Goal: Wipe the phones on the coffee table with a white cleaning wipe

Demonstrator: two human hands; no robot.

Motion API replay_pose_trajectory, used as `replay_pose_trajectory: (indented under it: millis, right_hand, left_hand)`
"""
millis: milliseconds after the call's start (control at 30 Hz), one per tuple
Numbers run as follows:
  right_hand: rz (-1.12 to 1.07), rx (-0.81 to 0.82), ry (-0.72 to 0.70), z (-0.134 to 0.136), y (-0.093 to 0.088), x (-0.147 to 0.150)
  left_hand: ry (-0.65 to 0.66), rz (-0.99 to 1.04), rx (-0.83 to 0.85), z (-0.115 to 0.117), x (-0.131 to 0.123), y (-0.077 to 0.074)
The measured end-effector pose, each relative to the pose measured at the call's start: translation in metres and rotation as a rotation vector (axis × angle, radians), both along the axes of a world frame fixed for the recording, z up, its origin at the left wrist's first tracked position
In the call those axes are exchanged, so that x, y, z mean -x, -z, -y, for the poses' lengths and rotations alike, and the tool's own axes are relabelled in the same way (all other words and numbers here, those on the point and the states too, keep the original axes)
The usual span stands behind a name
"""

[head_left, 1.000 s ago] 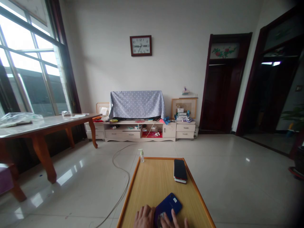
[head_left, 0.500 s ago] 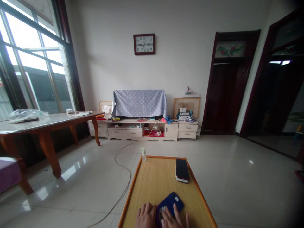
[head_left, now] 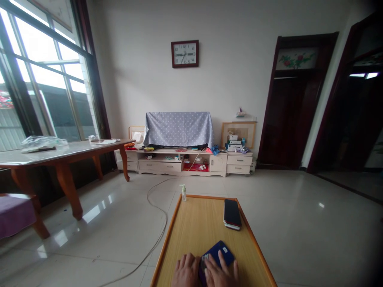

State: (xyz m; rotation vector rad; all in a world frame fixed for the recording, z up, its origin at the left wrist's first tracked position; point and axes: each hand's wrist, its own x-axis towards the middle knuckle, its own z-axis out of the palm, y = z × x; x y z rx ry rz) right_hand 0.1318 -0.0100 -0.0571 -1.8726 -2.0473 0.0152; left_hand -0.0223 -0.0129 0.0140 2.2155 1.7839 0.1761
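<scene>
A blue phone [head_left: 220,252], with a small white label near one corner, lies tilted on the wood-coloured tabletop [head_left: 197,223]. My right hand [head_left: 220,273] rests over its lower half with the fingers spread. By those fingertips shows a small pale, shiny patch that I cannot make out; a dark purple area lies just below it. My left hand [head_left: 186,271] is laid on the tabletop against the phone's left side, fingers forward and side by side, with nothing visible in them. Farther along the right edge, a black-screened phone [head_left: 232,213] sits on top of a white one.
At the table's far left corner stands a small pump bottle [head_left: 183,193]. A cable [head_left: 164,223] snakes over the tiled floor on the left. Beyond are a cabinet [head_left: 160,165] with a cloth-draped object on it and a larger table [head_left: 89,153] by the window.
The whole view has shifted slightly, so the room and table appear farther right. Both hands remain at the blue phone, which keeps its place on the tabletop; the right fingers have shifted only slightly.
</scene>
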Motion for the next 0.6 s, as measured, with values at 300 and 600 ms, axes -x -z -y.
replay_pose_trajectory:
  millis: [300,600]
  right_hand:
    - [-0.008,0.113,0.051,-0.013,-0.015,-0.011]
    - [-0.010,0.104,0.022,-0.018,-0.035,-0.026]
  left_hand:
    - [-0.013,-0.044,0.018,-0.005,-0.001,0.008]
    - [0.002,0.011,-0.030,0.002,0.001,-0.002]
